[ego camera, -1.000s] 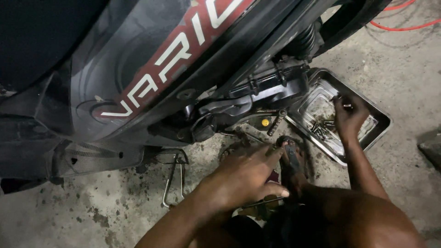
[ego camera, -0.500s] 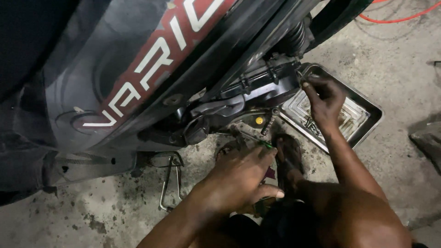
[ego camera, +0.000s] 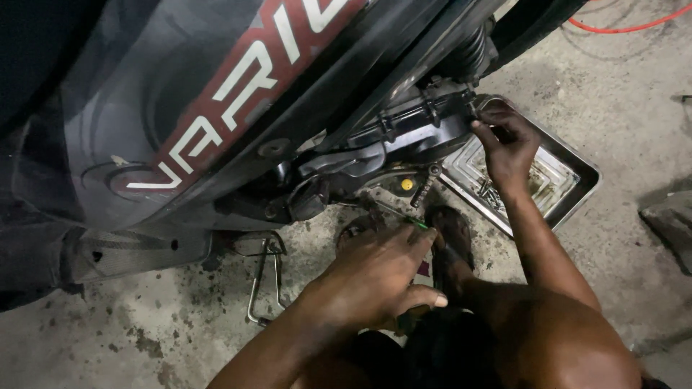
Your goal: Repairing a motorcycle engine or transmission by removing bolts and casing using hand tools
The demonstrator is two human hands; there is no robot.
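A dark scooter with a red side stripe fills the upper left. Its black engine cover sits low under the body. My right hand reaches to the cover's rear edge with its fingertips pinched together there; what lies between them is hidden. My left hand is lower, in the middle, closed around a thin tool with a green handle. The tool's metal shaft points up towards the underside of the engine. A yellow cap shows just below the cover.
A metal tray with several small screws lies on the concrete floor, right under my right wrist. A bent metal stand rests on the floor to the left. My sandalled foot is beside the tray. An orange cable runs at the top right.
My right hand has lifted out of the metal tray and gone up and left to the rear edge of the engine cover. The left hand has stayed on its tool.
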